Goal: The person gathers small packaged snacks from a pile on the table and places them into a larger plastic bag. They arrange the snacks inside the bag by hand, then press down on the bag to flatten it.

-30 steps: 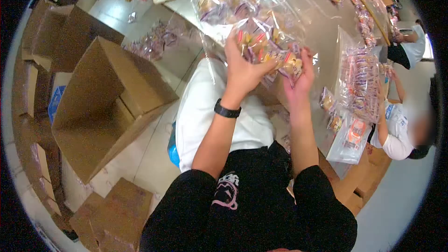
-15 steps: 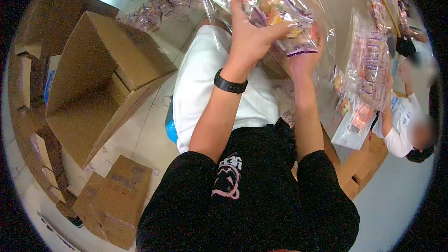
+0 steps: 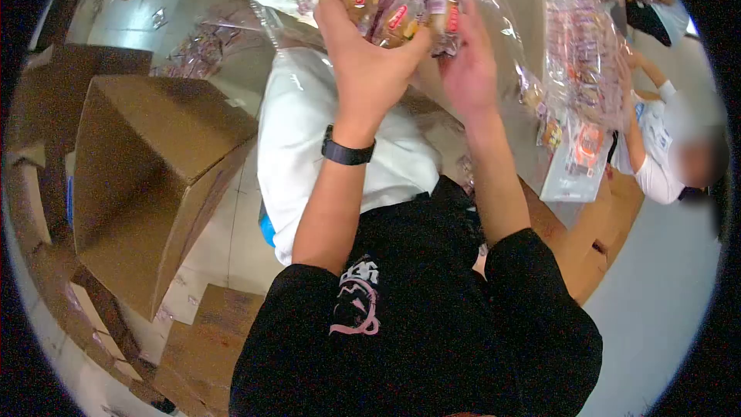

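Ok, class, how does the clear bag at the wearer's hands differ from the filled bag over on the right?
The clear bag shows packets at mixed angles; the filled bag has them in close rows. The clear bag's film spreads loosely around the left hand and right hand, while the filled bag's sits closer to its packets. Both are see-through.

An open cardboard box (image 3: pixel 166 127) stands at the left of the view, interior visible. Pale floor tiles (image 3: pixel 220 243) with visible joints extend beside it. A brown carton (image 3: pixel 208 340) lies near its lower edge. A further carton (image 3: pixel 610 220), with a dark slot, is positioned at the lower right. At the right margin: one co-worker (image 3: pixel 654 139), white top, face blurred. A blue object (image 3: pixel 267 229) is partly hidden; its type cannot be determined.
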`<state>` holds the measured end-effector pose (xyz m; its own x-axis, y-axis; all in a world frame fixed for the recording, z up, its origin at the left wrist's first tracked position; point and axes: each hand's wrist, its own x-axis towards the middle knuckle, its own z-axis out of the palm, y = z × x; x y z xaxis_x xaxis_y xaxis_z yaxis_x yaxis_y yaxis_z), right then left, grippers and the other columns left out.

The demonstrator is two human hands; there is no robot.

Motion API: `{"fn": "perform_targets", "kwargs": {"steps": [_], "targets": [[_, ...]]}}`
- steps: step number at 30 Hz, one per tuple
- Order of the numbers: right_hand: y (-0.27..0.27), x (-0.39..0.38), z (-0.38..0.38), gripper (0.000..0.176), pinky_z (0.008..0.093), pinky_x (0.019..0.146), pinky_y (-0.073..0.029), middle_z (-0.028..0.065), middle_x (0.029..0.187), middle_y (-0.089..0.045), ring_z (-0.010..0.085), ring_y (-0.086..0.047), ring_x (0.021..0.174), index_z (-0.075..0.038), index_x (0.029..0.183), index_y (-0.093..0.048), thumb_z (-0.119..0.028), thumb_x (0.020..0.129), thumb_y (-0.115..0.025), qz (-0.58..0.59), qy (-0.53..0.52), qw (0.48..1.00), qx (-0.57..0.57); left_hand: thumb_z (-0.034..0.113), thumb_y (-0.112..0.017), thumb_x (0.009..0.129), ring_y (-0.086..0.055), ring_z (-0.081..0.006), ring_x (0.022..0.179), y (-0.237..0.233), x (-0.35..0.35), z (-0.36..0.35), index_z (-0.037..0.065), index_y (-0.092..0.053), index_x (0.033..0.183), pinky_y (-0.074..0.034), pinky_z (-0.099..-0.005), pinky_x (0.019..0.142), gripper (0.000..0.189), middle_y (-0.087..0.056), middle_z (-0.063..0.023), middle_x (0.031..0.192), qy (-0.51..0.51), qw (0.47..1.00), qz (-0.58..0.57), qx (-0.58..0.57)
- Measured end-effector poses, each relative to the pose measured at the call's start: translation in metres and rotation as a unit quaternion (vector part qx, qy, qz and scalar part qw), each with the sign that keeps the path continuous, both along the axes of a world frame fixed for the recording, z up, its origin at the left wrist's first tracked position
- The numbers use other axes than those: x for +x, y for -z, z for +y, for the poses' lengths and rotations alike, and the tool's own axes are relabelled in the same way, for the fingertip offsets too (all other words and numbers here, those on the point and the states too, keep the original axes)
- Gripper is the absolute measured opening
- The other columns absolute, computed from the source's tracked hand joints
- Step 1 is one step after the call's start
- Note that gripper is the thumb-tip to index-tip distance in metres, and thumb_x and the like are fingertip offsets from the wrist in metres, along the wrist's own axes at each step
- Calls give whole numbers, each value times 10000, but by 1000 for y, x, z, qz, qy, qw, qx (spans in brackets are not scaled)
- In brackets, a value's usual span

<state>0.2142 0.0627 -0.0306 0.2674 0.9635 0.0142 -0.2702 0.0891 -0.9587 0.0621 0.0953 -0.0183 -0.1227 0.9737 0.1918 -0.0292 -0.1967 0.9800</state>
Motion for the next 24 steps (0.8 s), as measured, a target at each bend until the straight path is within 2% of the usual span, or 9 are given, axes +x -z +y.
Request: {"fn": "perform_targets", "kwargs": {"steps": [1, 3, 5, 9, 16, 19, 20, 23, 24], "targets": [[2, 1, 0, 549, 384, 1110, -439, 110, 1478, -538, 225, -554, 1316, -48, 1548, -401, -230, 1056, -562, -121, -13, 992, 28, 179, -872, 675, -483, -316, 1291, -3, -2, -3, -50, -350, 1446, -405, -410, 1119, 959, -439, -205, 1390, 27, 999, 31, -6], [-9, 2, -1, 550, 398, 1050, -476, 81, 1492, -517, 215, -556, 1306, -92, 1579, -354, -238, 1068, -495, 89, -73, 993, -13, 245, -942, 673, -569, -283, 1203, -19, -8, -6, -34, -345, 1417, -530, -360, 958, 994, -462, -197, 1369, 45, 990, -65, -117], [-10, 1, -5, 585, 367, 1104, -430, 102, 1534, -480, 205, -514, 1350, -78, 1594, -331, -243, 1072, -537, 53, -59, 997, -10, 235, -964, 674, -633, -263, 1085, 1, -11, 1, -41, -308, 1427, -558, -334, 882, 1036, -531, -186, 1279, 62, 984, -96, -140], [-13, -17, -4, 622, 340, 1137, -401, 116, 1494, -485, 182, -487, 1336, -23, 1553, -372, -298, 1054, -623, -102, -74, 992, 23, 148, -929, 735, -660, -244, 1029, 8, -4, -1, -54, -185, 1466, -563, -338, 855, 1062, -616, -185, 1180, 148, 931, -260, -207], [25, -19, 17, 527, 334, 976, -507, 68, 1230, -618, 153, -599, 1119, -34, 1450, -449, -192, 1007, -685, -69, 15, 997, 30, 178, -887, 831, -599, -249, 1149, -3, 6, 4, -78, -101, 1527, -491, -343, 995, 1081, -564, -228, 1294, 73, 966, -123, -213], [10, -4, 14, 531, 312, 1044, -458, 59, 1394, -537, 141, -531, 1250, -66, 1466, -448, -82, 980, -661, -140, -5, 990, 1, 142, -857, 855, -585, -237, 1163, -7, 7, 6, -22, -178, 1503, -492, -362, 985, 953, -554, -202, 1307, 56, 940, -222, -253], [12, 3, 12, 630, 349, 1085, -433, 77, 1406, -535, 193, -530, 1275, -79, 1460, -484, -93, 886, -743, -123, -6, 992, 22, 132, -851, 858, -588, -234, 1158, -7, 6, 7, -14, -191, 1496, -494, -363, 980, 929, -557, -194, 1304, 58, 936, -240, -251], [-11, 16, -2, 777, 384, 1130, -399, 111, 1440, -515, 261, -516, 1319, -83, 1500, -463, -162, 813, -818, -414, -85, 889, 176, 101, -832, 865, -596, -228, 1146, -7, 1, 12, 5, -222, 1479, -502, -361, 966, 871, -568, -174, 1292, 46, 934, -266, -235], [-24, 9, -9, 904, 406, 1165, -375, 186, 1439, -485, 343, -440, 1401, -93, 1515, -471, -297, 730, -869, -409, -143, 892, 129, 90, -825, 867, -599, -227, 1143, -8, 2, 12, 9, -228, 1477, -505, -360, 961, 858, -573, -170, 1286, 35, 939, -258, -224]]}}
